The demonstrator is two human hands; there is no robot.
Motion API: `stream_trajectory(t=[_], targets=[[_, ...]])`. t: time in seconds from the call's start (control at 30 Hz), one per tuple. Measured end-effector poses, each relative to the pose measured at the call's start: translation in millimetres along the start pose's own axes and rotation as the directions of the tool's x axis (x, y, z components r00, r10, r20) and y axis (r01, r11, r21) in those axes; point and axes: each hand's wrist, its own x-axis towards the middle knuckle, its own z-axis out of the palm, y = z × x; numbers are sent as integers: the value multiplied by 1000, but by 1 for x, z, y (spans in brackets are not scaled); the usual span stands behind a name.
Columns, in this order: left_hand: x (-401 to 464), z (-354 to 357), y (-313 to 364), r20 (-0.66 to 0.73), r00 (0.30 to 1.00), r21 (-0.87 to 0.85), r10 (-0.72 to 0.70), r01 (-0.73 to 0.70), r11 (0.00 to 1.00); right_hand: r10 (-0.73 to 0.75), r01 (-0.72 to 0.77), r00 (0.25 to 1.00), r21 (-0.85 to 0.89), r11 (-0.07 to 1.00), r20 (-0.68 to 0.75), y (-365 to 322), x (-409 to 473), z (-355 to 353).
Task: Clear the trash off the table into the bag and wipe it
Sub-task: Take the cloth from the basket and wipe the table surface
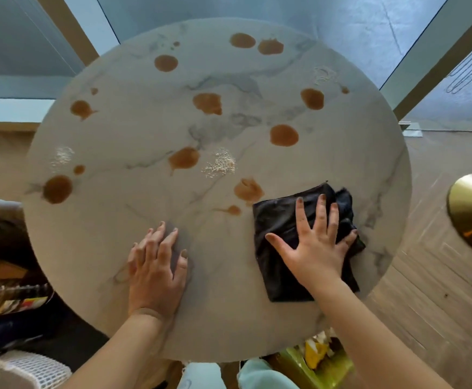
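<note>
Right hand [317, 248] is flat on the black cloth [281, 228], fingers spread wide and straight, palm pressing it down onto the round marble tabletop [229, 318]. No curl in that grip at all, it's an open press. The cloth lies folded and a little bunched at its far right corner, sitting toward the near right part of the tabletop, well inside the edge.

Left hand [156, 265] is over to the left of the cloth, well apart from it, resting palm down on bare marble with fingers straight and close together. Open too, holding nothing.

Beyond the cloth, brown spill patches [284, 135] dot the surface all the way to the far rim, and one brown patch [248, 189] sits just beside the cloth's far left corner. A scatter of pale crumbs [220, 164] lies farther out from that, with a fainter crumb patch [63, 155] way off to the cloth's left.

Below the near edge, under the cloth's side, there's a green bag [333, 369] with yellow trash [314, 353] showing in it.
</note>
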Motion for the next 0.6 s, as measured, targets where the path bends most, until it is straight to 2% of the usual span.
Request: stream_trajectory(t=[0.07,0.17,0.2,0.27,0.33,0.4,0.47,0.5,0.53,0.6], targets=[[0,0,1,-11,1000,-4,-5,5,1000,21,-19,1000,112,994,-13,-46,24,0],[1,1,0,-31,1000,-4,-3,3,1000,-231,234,972,108,966,-44,-104,14,11],[1,1,0,-39,999,-6,5,-5,1000,-307,312,950,89,946,-64,-108,-3,20],[0,0,-1,-45,999,-9,14,-14,1000,-360,367,926,42,929,-112,-85,-36,34],[0,0,-1,-43,999,-17,9,-10,1000,-284,288,952,22,957,-112,-48,-43,32],[-1,1,0,-37,999,-38,1,-2,999,-110,114,989,38,993,-104,-30,-17,18],[-1,2,-1,-59,998,-58,-1,-2,998,60,-49,993,104,993,-102,-52,26,4],[0,3,-2,-71,998,-62,4,-8,998,85,-70,991,142,987,-106,-75,44,1],[0,2,-2,-84,996,-66,7,-12,998,41,-23,994,166,986,-101,-101,53,-1],[1,3,-2,-113,994,-88,-10,0,996,-199,215,973,141,967,-118,-140,43,9]])
